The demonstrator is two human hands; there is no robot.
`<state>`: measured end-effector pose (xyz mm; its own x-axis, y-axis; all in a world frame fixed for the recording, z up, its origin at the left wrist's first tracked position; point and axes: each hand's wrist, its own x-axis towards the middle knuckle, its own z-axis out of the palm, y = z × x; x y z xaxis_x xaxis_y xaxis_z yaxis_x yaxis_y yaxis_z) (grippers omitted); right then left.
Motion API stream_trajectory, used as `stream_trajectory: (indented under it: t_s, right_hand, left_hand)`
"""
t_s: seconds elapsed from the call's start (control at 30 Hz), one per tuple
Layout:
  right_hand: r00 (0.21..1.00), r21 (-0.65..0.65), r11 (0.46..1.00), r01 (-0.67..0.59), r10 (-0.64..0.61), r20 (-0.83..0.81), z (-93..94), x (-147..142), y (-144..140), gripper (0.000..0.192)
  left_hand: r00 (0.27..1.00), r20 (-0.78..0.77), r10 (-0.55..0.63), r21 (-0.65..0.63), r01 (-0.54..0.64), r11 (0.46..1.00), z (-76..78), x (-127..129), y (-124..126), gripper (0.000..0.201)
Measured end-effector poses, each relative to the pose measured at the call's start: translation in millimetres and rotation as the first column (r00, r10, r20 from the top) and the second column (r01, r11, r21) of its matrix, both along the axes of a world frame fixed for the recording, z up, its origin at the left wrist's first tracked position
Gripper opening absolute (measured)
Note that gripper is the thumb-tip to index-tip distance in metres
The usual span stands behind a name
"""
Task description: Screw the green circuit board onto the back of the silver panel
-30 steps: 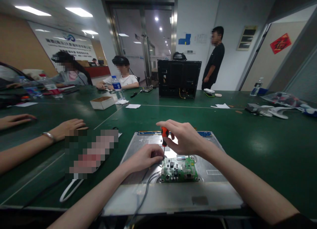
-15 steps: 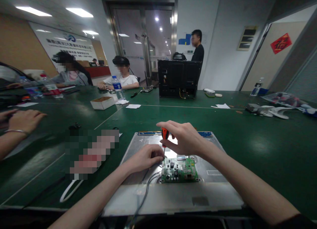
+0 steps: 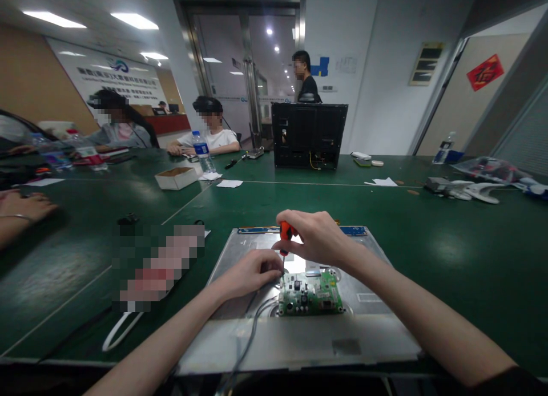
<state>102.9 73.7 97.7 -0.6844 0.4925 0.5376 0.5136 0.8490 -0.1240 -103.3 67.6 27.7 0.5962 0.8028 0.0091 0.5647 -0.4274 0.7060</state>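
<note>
My right hand (image 3: pixel 314 233) is closed around the handle of an orange and black screwdriver (image 3: pixel 285 236), held upright. The screwdriver's tip points down at the upper left corner of a green circuit board (image 3: pixel 310 293). Close to that tip, my left hand (image 3: pixel 257 267) has its fingers curled together; whatever they pinch, if anything, is hidden. The board lies on a silver metal display panel (image 3: pixel 372 333), which has a thin blue strip (image 3: pixel 357 231) along its far edge. Grey cables (image 3: pixel 252 333) run from the board's left side towards me.
A blurred pink item with a white strap (image 3: pixel 112 338) lies left of the panel. Farther back stand a white open box (image 3: pixel 175 178), a water bottle (image 3: pixel 202 150) and a black device housing (image 3: pixel 309 134). Another person's hand (image 3: pixel 32 206) is at far left. Other people are around the table.
My right hand's fingers have curled closer around the screwdriver, while my left hand stays in place. At far left, the other person's hand has drawn back; a person behind the black housing has moved left.
</note>
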Motion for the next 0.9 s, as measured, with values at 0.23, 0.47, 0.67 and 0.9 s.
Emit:
stream_trajectory:
  t_s: [0.23,0.47,0.67,0.9]
  right_hand:
    - [0.999,-0.036,0.999,-0.035,0.034,-0.026,3.9,1.3,-4.7,0.036]
    - [0.999,0.008,0.999,0.035,-0.035,-0.009,0.4,-0.5,-1.8,0.023]
    - [0.997,0.037,0.997,0.071,-0.071,-0.001,-0.5,-2.4,-2.2,0.022]
    - [1.000,0.005,1.000,0.002,-0.002,-0.020,3.6,0.0,-5.9,0.032]
  left_hand:
    - [1.000,0.000,0.005,0.020,-0.005,1.000,-0.2,0.9,-0.8,0.009]
    - [1.000,0.010,0.002,0.010,-0.002,1.000,-3.4,-0.5,1.3,0.011]
    - [1.000,-0.014,-0.005,0.004,0.005,1.000,-1.7,-0.7,0.6,0.012]
    - [0.999,0.036,-0.021,-0.004,0.021,1.000,-1.9,-0.2,0.4,0.011]
